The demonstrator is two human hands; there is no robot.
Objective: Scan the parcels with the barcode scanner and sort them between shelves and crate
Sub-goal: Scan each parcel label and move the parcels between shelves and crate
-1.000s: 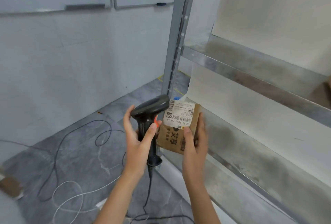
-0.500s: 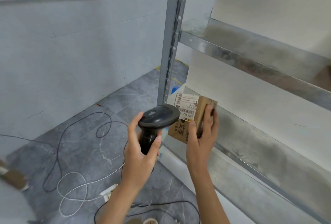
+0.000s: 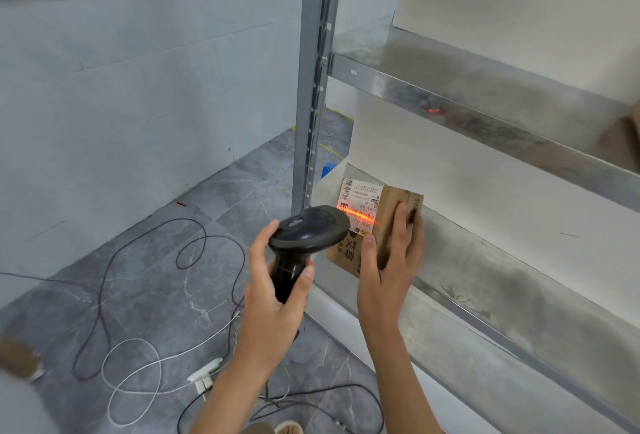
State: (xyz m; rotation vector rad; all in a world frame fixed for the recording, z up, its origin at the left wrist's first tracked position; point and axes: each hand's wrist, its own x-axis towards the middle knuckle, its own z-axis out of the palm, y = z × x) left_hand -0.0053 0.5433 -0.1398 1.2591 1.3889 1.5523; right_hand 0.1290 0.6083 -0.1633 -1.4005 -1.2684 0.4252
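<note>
Black and white cables (image 3: 138, 295) loop over the grey floor (image 3: 207, 208) below our arms. Our left hand (image 3: 273, 298) curls its fingers round the scanner (image 3: 304, 236) handle, and our right hand (image 3: 391, 260) pinches the parcel (image 3: 377, 222), thumb in front, fingers behind. A red line crosses its label (image 3: 360, 201), beside the lower shelf (image 3: 502, 295), with the upper shelf (image 3: 485, 101) beyond.

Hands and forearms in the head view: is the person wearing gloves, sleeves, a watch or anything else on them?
Nothing is worn. The left hand and right hand are bare, with no gloves or rings on the visible fingers. Both forearms are bare to the bottom edge of the picture: no sleeves, watch, bands or markings show.
</note>
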